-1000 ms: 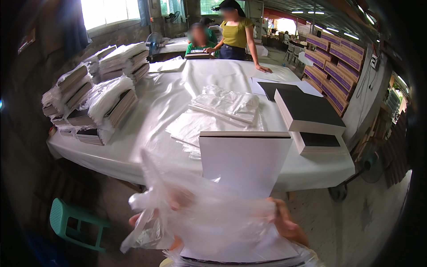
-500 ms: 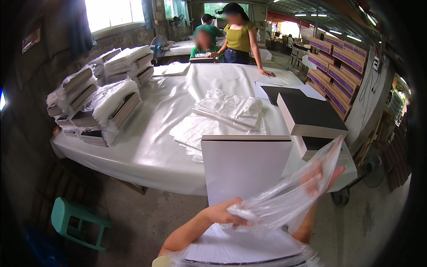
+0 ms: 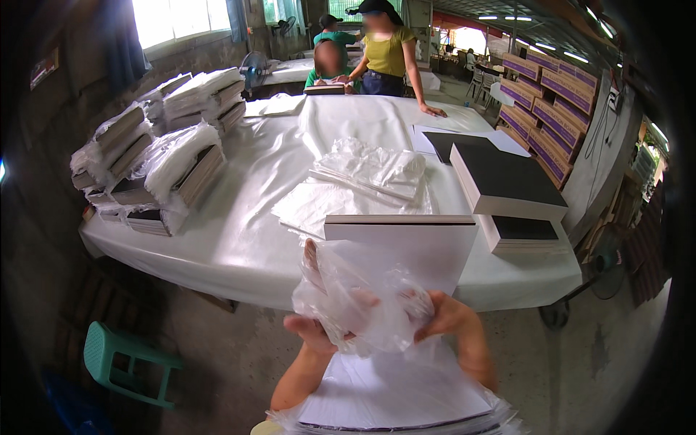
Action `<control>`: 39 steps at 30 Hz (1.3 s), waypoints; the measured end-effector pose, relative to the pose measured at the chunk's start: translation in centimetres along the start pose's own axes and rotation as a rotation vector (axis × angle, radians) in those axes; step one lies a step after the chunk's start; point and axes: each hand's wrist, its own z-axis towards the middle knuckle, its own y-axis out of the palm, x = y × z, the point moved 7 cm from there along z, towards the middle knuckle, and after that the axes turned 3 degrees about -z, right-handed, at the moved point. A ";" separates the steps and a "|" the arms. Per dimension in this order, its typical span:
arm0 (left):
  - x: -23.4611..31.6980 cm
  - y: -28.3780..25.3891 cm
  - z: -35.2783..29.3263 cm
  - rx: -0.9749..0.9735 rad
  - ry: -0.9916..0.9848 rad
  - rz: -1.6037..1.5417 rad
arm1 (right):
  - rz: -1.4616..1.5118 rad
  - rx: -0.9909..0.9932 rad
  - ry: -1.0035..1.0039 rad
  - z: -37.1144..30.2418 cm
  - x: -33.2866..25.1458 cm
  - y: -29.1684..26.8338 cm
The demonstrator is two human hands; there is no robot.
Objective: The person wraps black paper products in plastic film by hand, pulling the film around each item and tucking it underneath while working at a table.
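Observation:
A clear plastic bag (image 3: pixel 355 283) is bunched up between my hands in front of my body. My left hand (image 3: pixel 319 319) is partly covered by the film, its thumb out to the side and one finger stretched upward. On the other side, my right hand (image 3: pixel 449 319) pinches the bunched plastic between thumb and fingers. Just behind the bag, a thin stack of white boards (image 3: pixel 428 254) stands upright at the table's near edge. Below my hands lies a white board stack (image 3: pixel 399 388) with clear film around its edges, close to my body.
Flat plastic bags (image 3: pixel 370 174) lie mid-table. Thick black-topped board stacks (image 3: pixel 507 177) sit at the right, wrapped bundles (image 3: pixel 174 159) at the left. Beyond the white-covered table (image 3: pixel 261 188) are several people (image 3: pixel 384 58). A green stool (image 3: pixel 130 355) stands lower left; cartons (image 3: pixel 551 101) rise at right.
The bag has gone from stretched out at the right to bunched in the middle. My right hand has come down and inward; my left hand has risen and spread its fingers under the film.

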 end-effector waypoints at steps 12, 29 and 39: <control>3.6 2.8 -1.6 -0.430 0.074 -0.270 | -0.482 0.387 0.434 -0.1 6.4 -2.8; 3.8 -11.0 0.1 0.434 -0.554 0.900 | 0.652 0.545 -0.192 -4.7 2.5 -6.3; 3.1 -6.3 4.7 0.217 0.173 1.827 | -0.797 1.275 -0.227 -5.0 -2.1 -9.7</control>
